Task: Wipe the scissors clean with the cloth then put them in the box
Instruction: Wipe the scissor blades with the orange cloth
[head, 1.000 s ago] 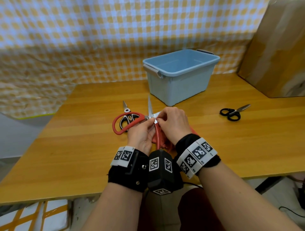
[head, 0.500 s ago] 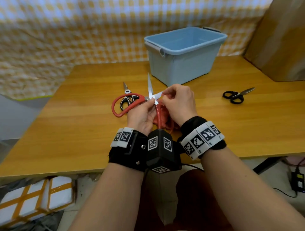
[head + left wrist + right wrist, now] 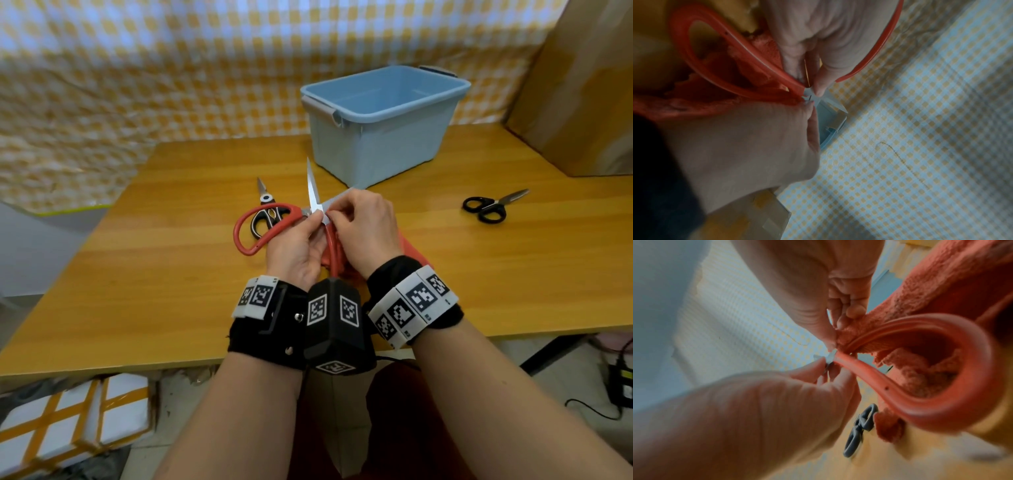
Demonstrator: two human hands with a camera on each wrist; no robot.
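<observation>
Red-handled scissors (image 3: 311, 192) are held spread open above the table, one blade pointing up and away. My left hand (image 3: 317, 219) pinches them at the pivot between thumb and fingers (image 3: 819, 84). Just to the right, my right hand (image 3: 334, 216) pinches an orange-red cloth (image 3: 941, 285) against the other blade by the pivot. The rest of the cloth (image 3: 409, 248) hangs under that hand, through and beneath the near handle loop (image 3: 962, 402). The light blue box (image 3: 376, 150) stands open and empty behind the hands.
Black-handled shears (image 3: 265, 216) lie on the wooden table (image 3: 154, 274) just left of the hands, seen through the red loop. Small black scissors (image 3: 486, 207) lie at the right. A cardboard panel (image 3: 582, 85) leans at the far right; checked fabric hangs behind.
Both hands keep their hold on the scissors and the cloth. The head view has tipped down, so hands and box sit higher in the frame. The right fingers have shifted slightly on the blade.
</observation>
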